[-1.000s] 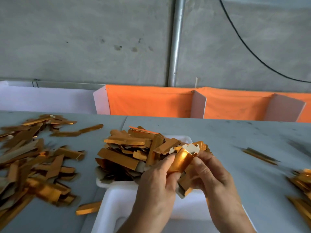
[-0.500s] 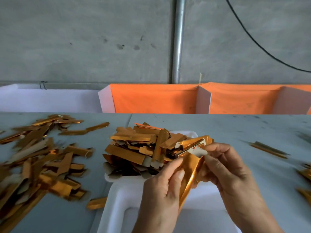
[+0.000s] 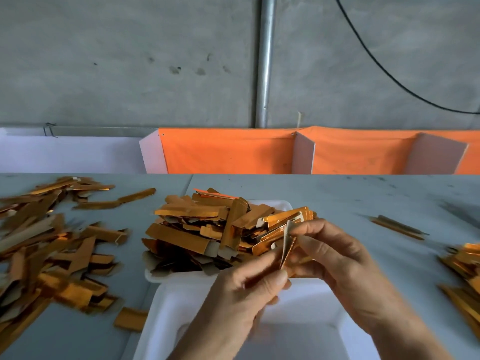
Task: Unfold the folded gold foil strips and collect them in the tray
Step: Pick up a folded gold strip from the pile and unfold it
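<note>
Strip: gold foil, grey paper backing, creased, partly opened.
Left hand: pinching strip's lower end.
Right hand: pinching upper end.

Soft dim daylight, faint shadows, motion blur on both hands, wide-angle bending at edges

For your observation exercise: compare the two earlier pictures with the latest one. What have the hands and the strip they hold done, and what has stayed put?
Both hands, left and right, keep pinching the strip, which has turned from broad gold face to edge-on, showing its grey back. The heaped tray, the near tray and the loose strips stayed.
</note>
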The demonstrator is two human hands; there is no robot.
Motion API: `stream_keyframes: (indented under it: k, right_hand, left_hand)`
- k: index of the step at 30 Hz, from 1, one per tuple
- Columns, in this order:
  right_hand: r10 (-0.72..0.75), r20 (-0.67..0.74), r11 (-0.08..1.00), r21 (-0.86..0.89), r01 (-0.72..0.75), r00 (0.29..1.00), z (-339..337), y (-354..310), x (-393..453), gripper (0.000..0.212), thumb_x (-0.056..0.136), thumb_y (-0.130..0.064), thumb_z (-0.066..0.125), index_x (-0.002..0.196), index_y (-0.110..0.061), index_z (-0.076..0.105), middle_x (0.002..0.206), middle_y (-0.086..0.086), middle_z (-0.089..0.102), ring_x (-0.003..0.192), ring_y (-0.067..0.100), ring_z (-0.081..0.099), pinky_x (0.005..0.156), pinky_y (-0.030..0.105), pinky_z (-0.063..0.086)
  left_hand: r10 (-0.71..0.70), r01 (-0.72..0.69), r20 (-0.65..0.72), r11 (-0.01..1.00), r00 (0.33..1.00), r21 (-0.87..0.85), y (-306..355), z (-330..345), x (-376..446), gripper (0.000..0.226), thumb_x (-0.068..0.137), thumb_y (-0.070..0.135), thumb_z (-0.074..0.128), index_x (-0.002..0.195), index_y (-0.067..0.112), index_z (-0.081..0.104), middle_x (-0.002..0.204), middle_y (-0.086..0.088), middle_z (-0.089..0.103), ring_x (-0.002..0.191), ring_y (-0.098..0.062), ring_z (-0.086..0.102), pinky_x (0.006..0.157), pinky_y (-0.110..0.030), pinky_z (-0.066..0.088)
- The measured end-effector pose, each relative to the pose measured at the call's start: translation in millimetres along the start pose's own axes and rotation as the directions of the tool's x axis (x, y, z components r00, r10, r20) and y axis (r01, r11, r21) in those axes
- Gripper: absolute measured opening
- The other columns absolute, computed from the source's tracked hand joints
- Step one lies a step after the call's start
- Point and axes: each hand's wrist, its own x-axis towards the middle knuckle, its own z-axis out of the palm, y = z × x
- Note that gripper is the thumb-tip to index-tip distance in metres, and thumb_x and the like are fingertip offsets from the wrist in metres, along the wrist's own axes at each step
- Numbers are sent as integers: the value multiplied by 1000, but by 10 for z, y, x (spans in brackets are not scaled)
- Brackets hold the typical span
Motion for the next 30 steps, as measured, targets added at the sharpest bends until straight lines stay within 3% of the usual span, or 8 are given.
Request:
stream_keyframes:
  k: [3, 7, 13, 16, 21, 24, 27, 30]
  right_hand:
    - [-6, 31, 999, -32, 7, 999, -6, -29, -10, 11, 83, -24, 66, 90, -17, 71, 82, 9, 70, 76, 23, 70, 70, 28, 56]
    - [-3, 54, 1000, -30, 5, 999, 21, -54, -25, 9, 82, -13, 66, 87, -7, 66, 84, 18, 71, 78, 35, 70, 75, 38, 58]
    - [42, -18, 971, -237, -45, 999, 56, -31, -29, 14, 84, 5, 63, 92, -7, 65, 87, 12, 73, 79, 27, 71, 68, 26, 54]
    - [62, 4, 932, -357, -56, 998, 59, -24, -22, 15, 85, 4, 62, 87, -11, 67, 81, 9, 74, 79, 22, 71, 68, 25, 54]
    - [101, -6, 970, -223, -100, 995, 9, -51, -11, 4, 80, 5, 65, 82, 2, 63, 74, 17, 70, 69, 23, 68, 61, 22, 52]
    - [95, 15, 983, -160, -91, 995, -5, -59, -19, 15, 74, -9, 66, 84, 1, 66, 83, 20, 69, 76, 27, 68, 65, 24, 54]
    - [31, 23, 988, -150, -27, 999, 1, -56, -10, 15, 77, -15, 63, 82, -5, 72, 99, 18, 66, 90, 33, 68, 78, 33, 56]
    - [-28, 42, 985, -166, 35, 999, 4, -74, -2, 13, 76, -20, 64, 73, -10, 72, 95, 10, 66, 83, 25, 68, 73, 27, 55]
  left_hand:
    - [165, -131, -123, 960, 979, 248, 5, 10, 4, 40, 77, 40, 63, 104, 68, 55, 109, 25, 63, 106, 2, 59, 82, -9, 45]
    - [316, -210, -156, 855, 936, 474, 26, 1, -6, 46, 83, 28, 63, 122, 50, 54, 109, 26, 55, 110, 8, 50, 83, -1, 37]
    - [388, -195, -173, 741, 905, 642, 16, 43, -11, 54, 89, 25, 62, 124, 56, 37, 111, 32, 41, 110, 9, 43, 80, 0, 36]
    - [414, -196, -147, 678, 899, 709, 12, 48, -14, 56, 89, 27, 60, 127, 56, 33, 114, 33, 35, 109, 11, 41, 78, -1, 37]
    - [374, -185, -126, 689, 919, 701, 14, 52, -8, 46, 91, 26, 58, 131, 44, 47, 112, 32, 47, 108, 11, 45, 80, 0, 35]
    - [351, -195, -147, 769, 925, 609, 19, -2, -1, 45, 91, 18, 59, 126, 45, 52, 110, 25, 57, 108, 6, 52, 83, -4, 39]
    - [291, -210, -81, 831, 953, 514, 50, -10, -11, 44, 94, 25, 49, 126, 55, 42, 98, 16, 61, 94, 2, 59, 75, -10, 46]
    - [238, -204, -10, 855, 971, 476, 72, 52, -19, 45, 93, 37, 33, 135, 50, 29, 88, 18, 59, 77, 7, 59, 63, -7, 44]
